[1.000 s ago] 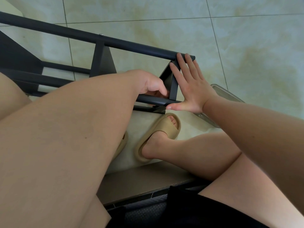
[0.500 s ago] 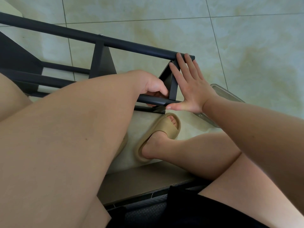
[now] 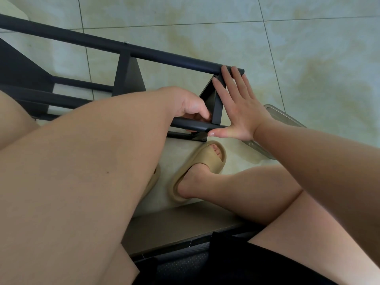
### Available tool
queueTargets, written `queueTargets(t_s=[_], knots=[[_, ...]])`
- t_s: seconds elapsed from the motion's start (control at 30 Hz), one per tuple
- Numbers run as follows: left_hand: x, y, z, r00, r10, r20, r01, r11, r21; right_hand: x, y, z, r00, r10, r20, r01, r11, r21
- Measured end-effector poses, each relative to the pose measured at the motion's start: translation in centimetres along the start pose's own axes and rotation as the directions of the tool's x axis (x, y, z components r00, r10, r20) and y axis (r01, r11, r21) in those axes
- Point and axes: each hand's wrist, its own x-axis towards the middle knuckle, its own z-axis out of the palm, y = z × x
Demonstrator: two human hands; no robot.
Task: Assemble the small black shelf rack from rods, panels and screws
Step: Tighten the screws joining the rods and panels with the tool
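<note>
Underfoot, a floor of large pale tiles, greenish-white with yellow-brown staining, thin dark grout lines crossing at twelve and two o'clock. Nearer the body, at six o'clock, a brown ledge with a dark edge, and below it black shorts.

On the tiles, stretching from nine o'clock toward one o'clock: one black rack, laid over on its side. Counted on it:
- Two thick rods, a far rod and a near rod.
- Thinner bars at nine o'clock, their count unclear behind the left forearm.
- Three panels: an end panel at the centre, a middle panel at eleven o'clock, and a dark panel at nine o'clock.
- One silver screw head on top of the far rod, above the middle panel.

Two hands. Left hand at the centre, fingers curled round the near rod just beside the end panel, thumb on top. Right hand at three o'clock of it, spread flat, straight fingers pressed against the end panel with tips reaching the far rod, thumb stretched out to touch the tip of the near rod.

Two tan slippers: one slipper on a foot at five o'clock of the hands, a second slipper mostly hidden beneath the left forearm. One clear plastic box on the floor behind the right hand, at three o'clock.
</note>
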Motion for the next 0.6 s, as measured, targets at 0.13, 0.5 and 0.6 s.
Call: queueTargets(t_s=[0.13,0.5,0.6], knots=[[-0.02,0.04,-0.04,1.000,0.001,-0.008,-0.001,1.000,-0.006,-0.04,-0.02,-0.07,1.000,0.000,-0.001,0.000,1.000,0.001],[0.20,-0.16,0.06,0.998,-0.055,0.006,0.055,0.993,-0.106,0.00,0.00,0.00,1.000,-0.003,-0.006,0.003,1.000,-0.005],[0.27,-0.02,0.16,0.997,-0.081,-0.013,0.080,0.995,-0.064,-0.02,-0.01,0.03,1.000,-0.007,-0.008,0.007,1.000,-0.001]])
